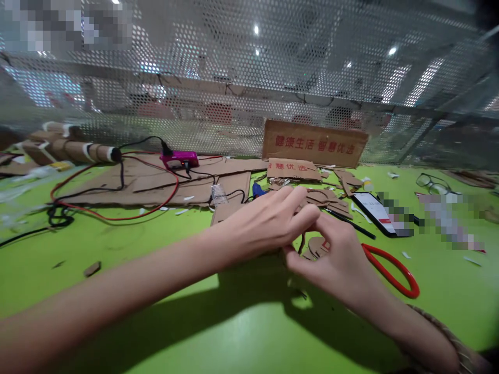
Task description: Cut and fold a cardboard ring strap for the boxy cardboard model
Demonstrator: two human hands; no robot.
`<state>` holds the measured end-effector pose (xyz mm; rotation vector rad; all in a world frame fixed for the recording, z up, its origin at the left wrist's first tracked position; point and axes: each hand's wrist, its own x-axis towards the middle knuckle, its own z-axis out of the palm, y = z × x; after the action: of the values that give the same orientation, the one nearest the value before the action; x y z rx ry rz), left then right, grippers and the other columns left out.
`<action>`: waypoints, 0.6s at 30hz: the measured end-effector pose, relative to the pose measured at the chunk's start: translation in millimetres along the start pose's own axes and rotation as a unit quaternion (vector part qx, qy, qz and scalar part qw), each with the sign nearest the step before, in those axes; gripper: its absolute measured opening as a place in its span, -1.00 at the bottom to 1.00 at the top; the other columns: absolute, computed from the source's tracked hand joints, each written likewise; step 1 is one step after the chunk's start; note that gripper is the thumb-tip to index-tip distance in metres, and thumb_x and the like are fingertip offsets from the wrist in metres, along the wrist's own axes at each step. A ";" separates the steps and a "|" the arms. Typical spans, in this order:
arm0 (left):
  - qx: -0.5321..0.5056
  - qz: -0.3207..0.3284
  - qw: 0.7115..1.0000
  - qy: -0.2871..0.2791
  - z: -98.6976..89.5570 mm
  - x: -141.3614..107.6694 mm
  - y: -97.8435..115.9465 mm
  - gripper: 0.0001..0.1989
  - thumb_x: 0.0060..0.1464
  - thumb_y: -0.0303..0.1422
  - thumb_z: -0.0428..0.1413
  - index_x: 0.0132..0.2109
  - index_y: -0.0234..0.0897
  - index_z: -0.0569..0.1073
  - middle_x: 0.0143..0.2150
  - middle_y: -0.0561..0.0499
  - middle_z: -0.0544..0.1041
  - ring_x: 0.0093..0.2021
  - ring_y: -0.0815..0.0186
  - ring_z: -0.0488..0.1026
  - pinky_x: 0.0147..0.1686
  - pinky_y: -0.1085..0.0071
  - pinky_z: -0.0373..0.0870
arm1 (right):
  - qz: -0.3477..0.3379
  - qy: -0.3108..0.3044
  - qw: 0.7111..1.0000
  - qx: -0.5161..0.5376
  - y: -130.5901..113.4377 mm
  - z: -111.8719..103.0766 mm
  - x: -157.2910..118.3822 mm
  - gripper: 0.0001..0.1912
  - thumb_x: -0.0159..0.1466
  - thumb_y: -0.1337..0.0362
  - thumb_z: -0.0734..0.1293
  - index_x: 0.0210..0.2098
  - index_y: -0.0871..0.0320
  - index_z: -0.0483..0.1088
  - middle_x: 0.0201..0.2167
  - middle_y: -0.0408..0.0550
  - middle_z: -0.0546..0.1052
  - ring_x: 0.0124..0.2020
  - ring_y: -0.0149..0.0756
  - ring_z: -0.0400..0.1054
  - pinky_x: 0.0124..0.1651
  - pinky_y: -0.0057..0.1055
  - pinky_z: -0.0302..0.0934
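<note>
My left hand (275, 215) reaches in from the left, its fingers curled down and pressed together. My right hand (337, 254) meets it from the right, thumb and fingers bent in a pinch. The fingertips come together, and whatever sits between them is hidden. A cardboard piece (224, 212) shows behind my left wrist. Past my left hand is a small blue object (258, 190). Just beside my right thumb, a rounded cardboard scrap (317, 245) with a red mark is partly visible.
Scissors with a red handle (411, 285) lie right of my right hand. Beyond are a phone (374, 210), glasses (434, 184) and cardboard scraps (329, 201). A purple device (181, 160) with cables rests on flat cardboard (105, 187). A perforated metal screen (241, 67) stands behind the green table (175, 322).
</note>
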<state>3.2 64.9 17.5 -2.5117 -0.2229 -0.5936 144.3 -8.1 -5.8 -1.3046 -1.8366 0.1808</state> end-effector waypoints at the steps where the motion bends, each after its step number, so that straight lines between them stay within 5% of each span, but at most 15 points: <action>1: -0.057 -0.016 0.998 -0.021 -0.3 0.5 -1.4 -0.82 0.02 -0.65 -0.08 -0.24 -0.38 0.29 -0.36 -0.09 0.35 -0.43 0.26 0.27 -0.50 0.41 0.22 | 0.024 -0.002 1.000 -0.012 0.9 1.2 -0.2 -0.88 0.02 0.37 0.32 -0.39 0.17 0.35 -0.40 -0.12 0.49 -0.37 -0.29 0.33 -0.31 -0.36 0.18; 4: -0.227 -0.060 0.970 -0.067 -4.4 1.6 -10.3 -0.75 -0.08 -0.63 0.05 -0.19 -0.41 0.29 -0.22 -0.13 0.32 -0.28 0.26 0.30 -0.37 0.42 0.31 | 0.069 -0.002 0.997 -0.045 4.2 4.8 0.0 -0.83 0.03 0.29 0.29 -0.35 0.18 0.36 -0.37 -0.05 0.49 -0.35 -0.21 0.33 -0.29 -0.28 0.19; 9: -0.394 -0.050 0.906 -0.149 -17.4 0.5 -40.8 -0.62 -0.09 -0.63 0.12 -0.06 -0.39 0.38 -0.07 -0.11 0.42 -0.07 0.23 0.36 -0.09 0.36 0.32 | 0.046 0.033 0.994 -0.098 6.6 10.5 -0.4 -0.80 0.08 0.20 0.27 -0.32 0.17 0.33 -0.34 0.00 0.46 -0.32 -0.18 0.33 -0.28 -0.26 0.18; 13: -0.458 -0.017 0.865 -0.205 -17.1 1.6 -61.3 -0.61 -0.03 -0.60 0.15 -0.01 -0.29 0.45 0.04 -0.06 0.46 0.02 0.25 0.39 0.02 0.35 0.28 | 0.023 0.025 0.986 -0.166 6.6 16.8 -5.0 -0.79 0.13 0.16 0.26 -0.33 0.17 0.32 -0.34 0.03 0.42 -0.33 -0.18 0.32 -0.38 -0.32 0.14; 18: -0.477 -0.031 0.854 -0.205 -8.0 8.4 -66.3 -0.59 -0.16 -0.77 0.09 -0.18 -0.30 0.52 -0.14 0.02 0.52 -0.11 0.32 0.44 -0.09 0.44 0.33 | -0.049 0.022 0.983 -0.177 10.8 21.4 -11.3 -0.82 0.24 0.20 0.21 -0.33 0.20 0.31 -0.42 0.00 0.40 -0.43 -0.25 0.27 -0.43 -0.35 0.14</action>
<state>-10.5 116.4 58.6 -3.6100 -0.1883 -0.1681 137.9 -5.4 -31.3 -1.4389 -1.9492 -0.2370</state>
